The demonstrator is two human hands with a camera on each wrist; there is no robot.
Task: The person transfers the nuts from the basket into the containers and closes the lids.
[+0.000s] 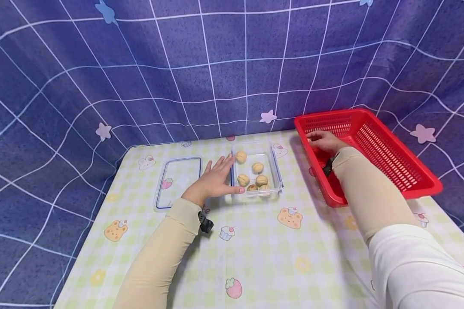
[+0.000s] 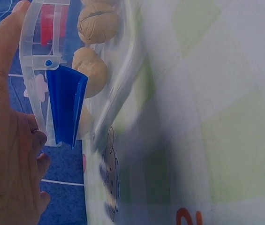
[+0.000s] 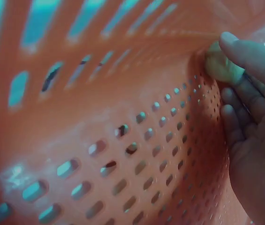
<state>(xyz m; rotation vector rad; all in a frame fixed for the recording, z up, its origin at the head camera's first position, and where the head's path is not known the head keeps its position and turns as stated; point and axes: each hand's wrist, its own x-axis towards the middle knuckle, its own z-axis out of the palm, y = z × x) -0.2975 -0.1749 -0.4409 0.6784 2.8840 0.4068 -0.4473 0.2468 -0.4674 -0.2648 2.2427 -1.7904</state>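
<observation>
My left hand (image 1: 212, 180) rests along the left side of a clear plastic container (image 1: 279, 175), its fingers spread and straight. Several walnuts (image 1: 257, 167) lie inside that container. Close up in the left wrist view, a blue locking flap (image 2: 66, 105) hangs from the container's side, next to my palm. Over to the right, my right hand (image 1: 326, 140) reaches into a red plastic basket (image 1: 407, 150), near its left wall. The right wrist view shows a walnut (image 3: 221, 65) pinched between thumb and fingers there, close to the perforated basket wall.
A clear lid with a blue seal (image 1: 178, 184) lies flat left of the container. The checked tablecloth (image 1: 263, 266) covers the table, and a blue curtain (image 1: 224, 77) hangs behind it. The basket stands at the table's right side.
</observation>
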